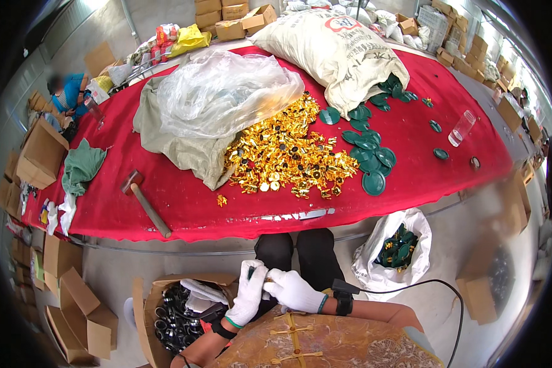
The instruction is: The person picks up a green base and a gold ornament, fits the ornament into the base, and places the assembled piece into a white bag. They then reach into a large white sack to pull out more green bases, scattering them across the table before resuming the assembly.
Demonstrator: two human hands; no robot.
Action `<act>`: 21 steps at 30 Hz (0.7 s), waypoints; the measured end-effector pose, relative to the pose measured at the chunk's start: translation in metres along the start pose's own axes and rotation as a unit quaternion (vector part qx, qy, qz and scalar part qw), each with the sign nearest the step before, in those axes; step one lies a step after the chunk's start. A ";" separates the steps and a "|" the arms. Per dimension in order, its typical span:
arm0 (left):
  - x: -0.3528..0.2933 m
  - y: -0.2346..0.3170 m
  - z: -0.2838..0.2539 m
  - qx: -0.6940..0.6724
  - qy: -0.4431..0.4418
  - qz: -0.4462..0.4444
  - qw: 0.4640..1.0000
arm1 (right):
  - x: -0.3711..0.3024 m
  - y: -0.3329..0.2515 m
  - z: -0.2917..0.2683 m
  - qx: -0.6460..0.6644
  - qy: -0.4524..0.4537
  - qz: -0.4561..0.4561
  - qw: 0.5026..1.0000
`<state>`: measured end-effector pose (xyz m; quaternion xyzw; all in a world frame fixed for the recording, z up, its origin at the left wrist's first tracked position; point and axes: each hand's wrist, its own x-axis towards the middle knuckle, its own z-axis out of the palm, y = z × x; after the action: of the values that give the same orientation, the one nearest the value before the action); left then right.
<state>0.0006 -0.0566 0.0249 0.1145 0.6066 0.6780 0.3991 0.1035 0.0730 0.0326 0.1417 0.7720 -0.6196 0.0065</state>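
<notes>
In front of my lap, both hands are in white gloves and close together. My left hand (248, 293) is closed, fingers bent around a small dark green piece (251, 272) that looks like one of the green discs; most of it is hidden. My right hand (295, 291) pinches a small gold-coloured piece (268, 280) against the left hand, mostly covered by the fingers. On the red-covered table ahead lies a heap of shiny gold-coloured pieces (288, 156), with loose dark green discs (373, 183) to its right.
A large white sack (343, 49) spills green discs. Clear plastic (221, 92) covers another sack. A mallet (147, 202) and a drinking glass (462, 128) stand on the red cloth (405, 190). Below are a white bag (420, 270) of green-and-gold pieces and a carton (142, 319) of black parts.
</notes>
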 end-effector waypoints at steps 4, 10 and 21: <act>0.001 -0.014 -0.006 0.229 -0.022 0.213 0.950 | 0.006 0.019 -0.018 0.501 -0.146 0.287 0.803; 0.010 -0.037 -0.018 0.212 -0.024 0.174 0.961 | 0.009 0.030 -0.004 0.288 -0.125 0.222 0.923; 0.003 0.028 -0.012 -0.114 -0.076 -0.160 0.977 | 0.000 0.009 0.000 -0.395 0.031 -0.214 0.893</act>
<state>-0.0204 -0.0621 0.0468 0.0209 0.5033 0.6593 0.5582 0.1057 0.0750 0.0239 -0.0226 0.9647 -0.2449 -0.0946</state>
